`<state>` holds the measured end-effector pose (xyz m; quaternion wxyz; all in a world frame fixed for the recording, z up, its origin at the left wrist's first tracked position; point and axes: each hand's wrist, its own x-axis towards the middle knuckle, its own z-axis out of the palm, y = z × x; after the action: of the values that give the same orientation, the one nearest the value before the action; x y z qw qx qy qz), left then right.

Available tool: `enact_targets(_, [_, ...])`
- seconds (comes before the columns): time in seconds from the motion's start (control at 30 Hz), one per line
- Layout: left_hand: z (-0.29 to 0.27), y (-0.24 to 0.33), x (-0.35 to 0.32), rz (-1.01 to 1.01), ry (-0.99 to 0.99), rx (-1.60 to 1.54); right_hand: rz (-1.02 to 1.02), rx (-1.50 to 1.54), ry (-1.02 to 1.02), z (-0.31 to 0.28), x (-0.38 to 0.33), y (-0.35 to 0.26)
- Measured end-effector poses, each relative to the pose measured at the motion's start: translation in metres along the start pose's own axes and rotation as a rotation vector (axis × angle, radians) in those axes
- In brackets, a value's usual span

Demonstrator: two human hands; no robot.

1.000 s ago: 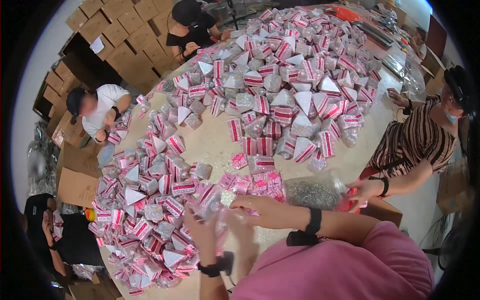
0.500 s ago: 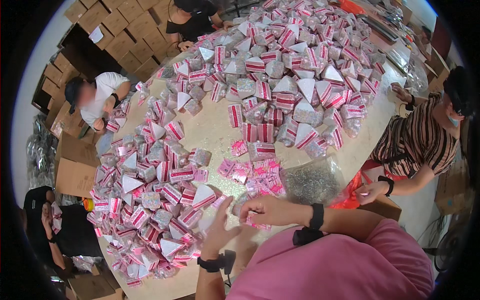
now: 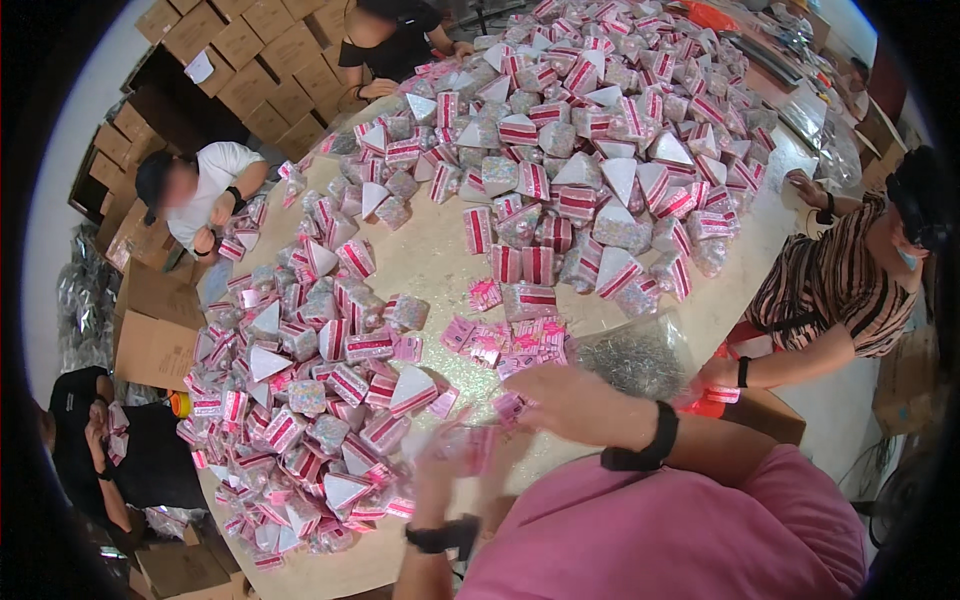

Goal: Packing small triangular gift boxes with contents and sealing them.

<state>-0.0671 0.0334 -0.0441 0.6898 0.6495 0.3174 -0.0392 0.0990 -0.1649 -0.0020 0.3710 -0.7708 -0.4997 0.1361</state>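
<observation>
At the near edge of the desk (image 3: 430,275), the left hand (image 3: 437,485) is motion-blurred beside a pink-striped pack (image 3: 480,448); whether its fingers are closed on the pack or only against it cannot be told. The right hand (image 3: 575,405) is palm down with fingers partly bent, a pink card (image 3: 511,407) at its fingertips; whether the card is pinched or merely touched cannot be told. The pack lies between the hands, with the loose cards (image 3: 535,342) just beyond the right hand. Principal risk: the wrapper looks smooth, so a light grip during fast movement could let the pack slip. Second risk: the cards overlap and look thin, so a fingertip pick could lift two together or slide others out of the group. Third risk: the bag (image 3: 635,355) of silver pieces lies just beside the cards; a wide sweep of the right wrist could push it and, if its mouth is open, spill the contents. Fourth risk: the left heap (image 3: 300,400) is loosely stacked near the left hand; a knock could roll a wedge (image 3: 412,390) from its edge onto the working area. Glitter (image 3: 450,362) on the desk could cling to the cards and reduce finger grip.
</observation>
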Motion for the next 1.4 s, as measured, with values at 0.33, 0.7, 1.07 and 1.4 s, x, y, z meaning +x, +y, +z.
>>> enact_targets(0.33, [-0.137, 0.033, -0.02, 0.536, 0.985, 0.218, 0.57, 0.13, 0.205, -0.049, -0.091, 0.088])
enact_targets(0.7, [0.093, -0.045, 0.036, 0.58, -0.312, 0.788, 0.52, -0.35, -0.042, 0.017, -0.087, 0.108])
enact_targets(1.07, [0.094, -0.045, 0.056, 0.672, -0.152, 0.901, 0.501, -0.267, 0.131, 0.039, -0.091, 0.128])
enact_targets(1.4, [0.091, -0.063, 0.047, 0.728, -0.155, 0.848, 0.405, -0.345, 0.269, 0.0, -0.036, 0.145])
